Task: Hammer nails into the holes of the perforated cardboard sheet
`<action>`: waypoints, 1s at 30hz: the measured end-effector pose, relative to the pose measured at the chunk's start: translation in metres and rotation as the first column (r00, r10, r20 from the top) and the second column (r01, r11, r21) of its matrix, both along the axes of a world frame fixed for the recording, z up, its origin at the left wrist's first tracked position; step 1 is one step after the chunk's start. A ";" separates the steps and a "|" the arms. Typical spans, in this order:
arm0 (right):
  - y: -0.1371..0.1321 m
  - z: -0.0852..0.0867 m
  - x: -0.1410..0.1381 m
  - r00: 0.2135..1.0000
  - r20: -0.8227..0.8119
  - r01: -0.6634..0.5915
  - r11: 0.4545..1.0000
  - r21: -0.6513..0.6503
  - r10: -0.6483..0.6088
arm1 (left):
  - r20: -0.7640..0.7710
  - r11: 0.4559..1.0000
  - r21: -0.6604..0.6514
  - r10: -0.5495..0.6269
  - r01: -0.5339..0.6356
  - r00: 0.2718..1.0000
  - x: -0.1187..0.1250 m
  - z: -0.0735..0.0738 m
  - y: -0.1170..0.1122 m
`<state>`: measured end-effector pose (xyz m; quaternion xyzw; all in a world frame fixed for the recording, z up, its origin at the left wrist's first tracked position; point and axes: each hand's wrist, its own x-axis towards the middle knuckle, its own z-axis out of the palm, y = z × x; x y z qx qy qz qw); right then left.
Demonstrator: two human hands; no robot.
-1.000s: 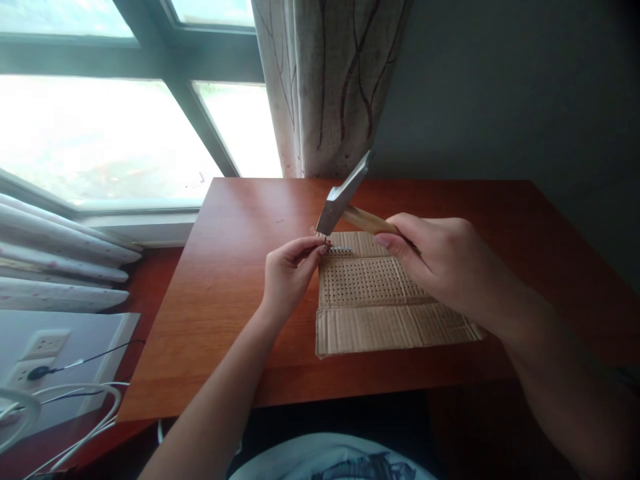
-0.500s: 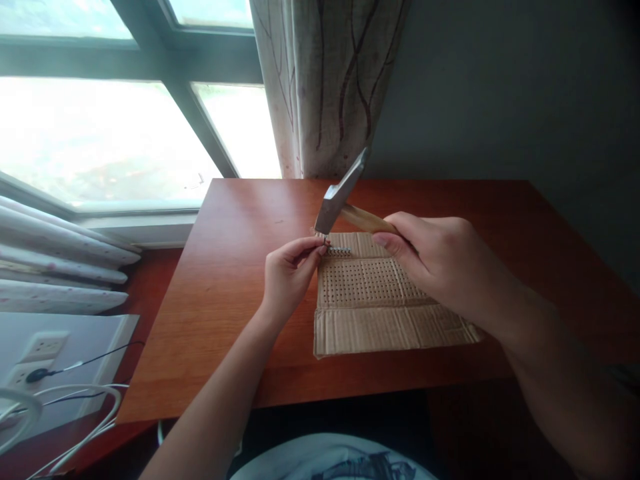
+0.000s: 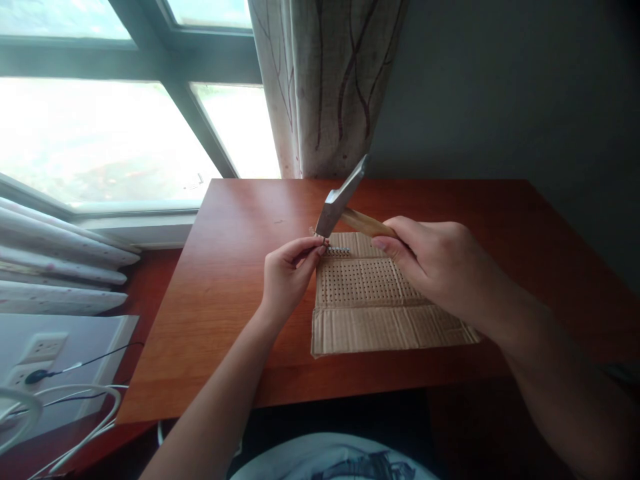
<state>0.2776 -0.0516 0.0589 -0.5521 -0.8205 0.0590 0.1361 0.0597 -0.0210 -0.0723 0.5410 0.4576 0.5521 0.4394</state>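
Observation:
A hammer (image 3: 342, 197) with a metal head and a wooden handle is gripped in my right hand (image 3: 435, 257), which is closed around the handle. Its striking face is down at the fingertips of my left hand (image 3: 290, 270). Thumb and forefinger of that hand pinch a small thin nail (image 3: 324, 242), mostly hidden by the fingers and hammer head. Below lies a flat piece of corrugated cardboard (image 3: 380, 327) with rows of punched holes across its middle. A short row of nails (image 3: 340, 251) stands in the cardboard just right of my left fingertips.
The cardboard lies on a reddish-brown wooden table (image 3: 215, 287). A window (image 3: 165, 133) and a patterned curtain (image 3: 335, 87) are behind it. At lower left, a wall socket (image 3: 45, 350) has a black plug and white cables (image 3: 100, 407).
The hammer head has come down slightly onto the nail, and my right hand has dropped a little with it. My left hand keeps its pinch in nearly the same place.

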 end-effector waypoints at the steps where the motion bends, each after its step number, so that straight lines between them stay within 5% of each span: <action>1: 0.000 -0.001 0.000 1.000 0.009 0.003 1.000 0.001 -0.003 | -0.003 1.000 0.000 0.002 -0.002 1.000 0.000 0.000 0.000; 30: 0.002 -0.001 -0.002 0.999 -0.038 -0.002 1.000 -0.022 0.001 | 0.002 1.000 0.003 -0.019 0.019 1.000 0.000 0.003 0.000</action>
